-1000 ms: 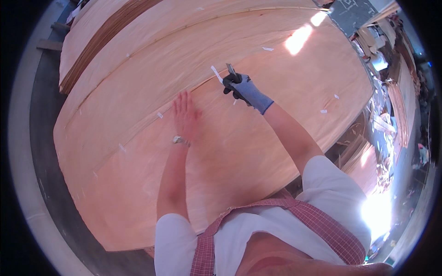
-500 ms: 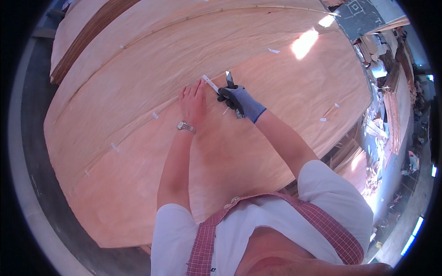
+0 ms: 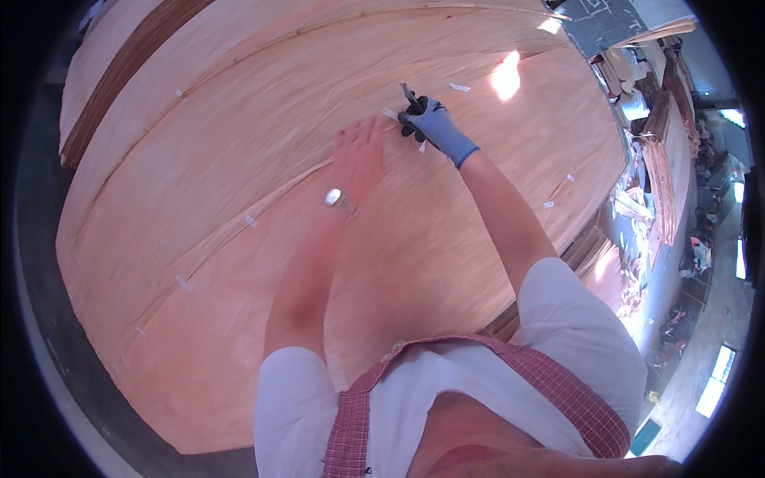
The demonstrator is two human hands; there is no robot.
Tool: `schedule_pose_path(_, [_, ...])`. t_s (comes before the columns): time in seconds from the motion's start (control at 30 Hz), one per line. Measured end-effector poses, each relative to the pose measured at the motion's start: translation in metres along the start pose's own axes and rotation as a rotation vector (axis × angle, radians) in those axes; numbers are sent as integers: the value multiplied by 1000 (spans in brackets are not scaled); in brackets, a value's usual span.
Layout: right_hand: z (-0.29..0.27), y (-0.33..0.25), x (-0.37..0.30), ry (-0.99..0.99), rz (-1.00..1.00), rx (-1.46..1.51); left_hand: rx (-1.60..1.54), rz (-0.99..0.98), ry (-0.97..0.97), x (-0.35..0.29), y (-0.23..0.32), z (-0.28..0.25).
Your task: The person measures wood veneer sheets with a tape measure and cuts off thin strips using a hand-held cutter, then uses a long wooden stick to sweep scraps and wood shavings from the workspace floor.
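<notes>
The broad, pinkish-tan thin wooden sheet (image 3: 430, 231) lies flat beneath both hands, filling the middle of the view and reaching toward the wearer's body at 6 o'clock. It is probably light for its breadth, floppy across its span, smooth and prone to splitting along the grain; support under two well-separated edges would suit it, with a flat palm near the seam.

The bare left hand (image 3: 358, 155) grips nothing, palm down with fingers extended at the seam; blur hides whether it presses. At its 2 o'clock, the blue-and-black gloved right hand (image 3: 428, 123) is closed around a slim dark hand tool (image 3: 410, 95). A narrow white paper-like strip (image 3: 390, 114), limp and easily torn, meets its fingertips at 10 o'clock, best pinched by one end. A small white tape piece (image 3: 251, 221) sits at the left hand's 8 o'clock.
</notes>
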State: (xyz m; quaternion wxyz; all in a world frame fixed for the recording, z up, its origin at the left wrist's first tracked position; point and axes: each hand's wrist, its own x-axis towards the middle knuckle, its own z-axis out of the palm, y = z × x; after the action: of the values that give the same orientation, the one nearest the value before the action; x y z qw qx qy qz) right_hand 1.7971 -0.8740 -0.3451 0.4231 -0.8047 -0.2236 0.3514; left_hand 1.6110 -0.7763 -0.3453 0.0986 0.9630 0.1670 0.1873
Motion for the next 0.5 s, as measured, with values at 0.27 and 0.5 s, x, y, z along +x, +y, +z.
schedule_pose_path(0.27, [-12, 23, -39, 113, 31, -101, -68, -56, -152, 19, 35, 15])
schedule_pose_path(0.5, [52, 14, -103, 45, -222, 281, -242, 21, -9, 2, -24, 13])
